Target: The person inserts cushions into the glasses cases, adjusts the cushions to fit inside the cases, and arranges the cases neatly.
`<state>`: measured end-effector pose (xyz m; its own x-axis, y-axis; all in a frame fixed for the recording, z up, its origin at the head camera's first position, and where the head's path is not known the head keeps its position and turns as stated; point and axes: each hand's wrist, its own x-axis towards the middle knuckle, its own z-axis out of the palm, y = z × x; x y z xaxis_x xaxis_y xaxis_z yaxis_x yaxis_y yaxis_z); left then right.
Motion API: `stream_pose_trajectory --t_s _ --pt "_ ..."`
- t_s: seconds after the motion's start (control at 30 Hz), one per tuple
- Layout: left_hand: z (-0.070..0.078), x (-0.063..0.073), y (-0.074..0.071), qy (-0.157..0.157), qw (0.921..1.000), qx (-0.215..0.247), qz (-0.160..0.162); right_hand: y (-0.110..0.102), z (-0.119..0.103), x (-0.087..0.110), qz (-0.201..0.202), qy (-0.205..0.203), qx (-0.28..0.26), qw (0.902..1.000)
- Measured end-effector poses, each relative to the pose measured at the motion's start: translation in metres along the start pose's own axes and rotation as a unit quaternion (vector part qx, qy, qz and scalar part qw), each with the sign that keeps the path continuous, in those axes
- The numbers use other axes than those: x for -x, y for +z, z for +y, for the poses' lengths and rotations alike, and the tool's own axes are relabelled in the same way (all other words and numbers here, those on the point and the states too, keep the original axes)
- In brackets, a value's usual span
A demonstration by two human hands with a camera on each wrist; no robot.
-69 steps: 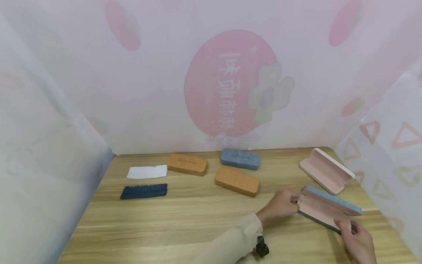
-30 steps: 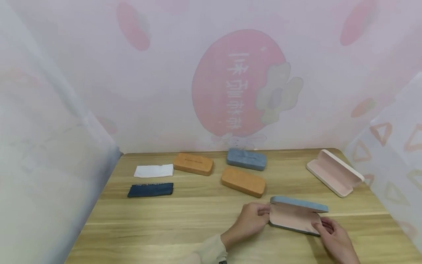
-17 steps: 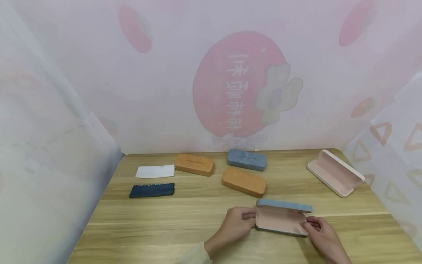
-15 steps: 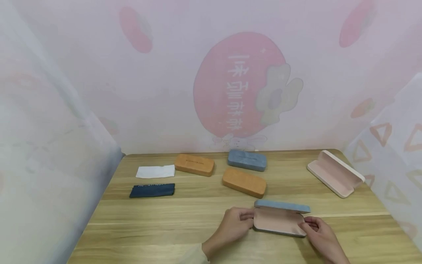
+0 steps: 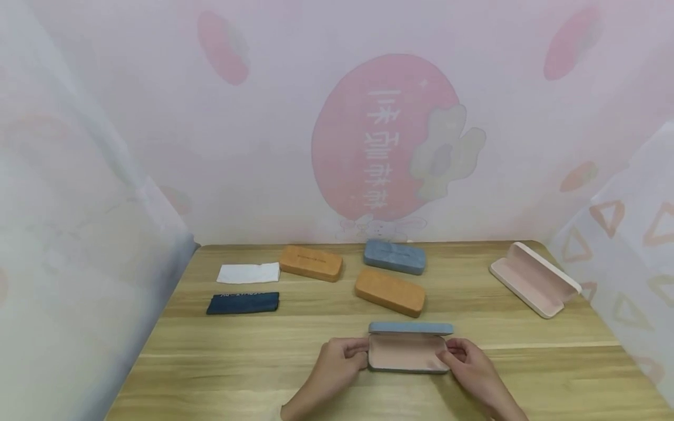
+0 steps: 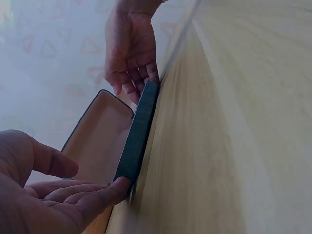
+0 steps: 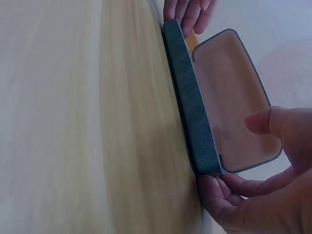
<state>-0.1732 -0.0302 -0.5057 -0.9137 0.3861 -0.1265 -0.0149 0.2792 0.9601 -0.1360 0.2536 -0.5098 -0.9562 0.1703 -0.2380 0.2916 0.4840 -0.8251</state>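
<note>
the left hand (image 5: 337, 363) and the right hand (image 5: 474, 367) hold the open blue case (image 5: 402, 352) between them, one at each short end. both have their fingers partly bent; the right thumb reaches over the pink inside, but whether the left thumb presses the case, one cannot tell. the case is at the near part of the wooden table (image 5: 231, 365), closer than the plain orange case (image 5: 389, 291).

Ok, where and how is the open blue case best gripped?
Probably by the two short ends of its base, left hand from the left, right hand from the right: the open blue case lies crosswise, its lid raised along the far long edge.
</note>
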Motion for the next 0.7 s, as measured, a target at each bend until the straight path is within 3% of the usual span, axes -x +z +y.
stream_pose_trajectory --t_s 0.47,0.7 --pt "-0.018 0.033 -0.047 -0.068 0.9948 0.019 0.074 0.052 -0.035 -0.011 -0.043 -0.043 -0.018 0.9979" --pt "-0.021 0.052 -0.071 -0.109 0.9840 -0.001 0.140 0.081 -0.052 -0.012 -0.091 -0.099 -0.015 0.9908"
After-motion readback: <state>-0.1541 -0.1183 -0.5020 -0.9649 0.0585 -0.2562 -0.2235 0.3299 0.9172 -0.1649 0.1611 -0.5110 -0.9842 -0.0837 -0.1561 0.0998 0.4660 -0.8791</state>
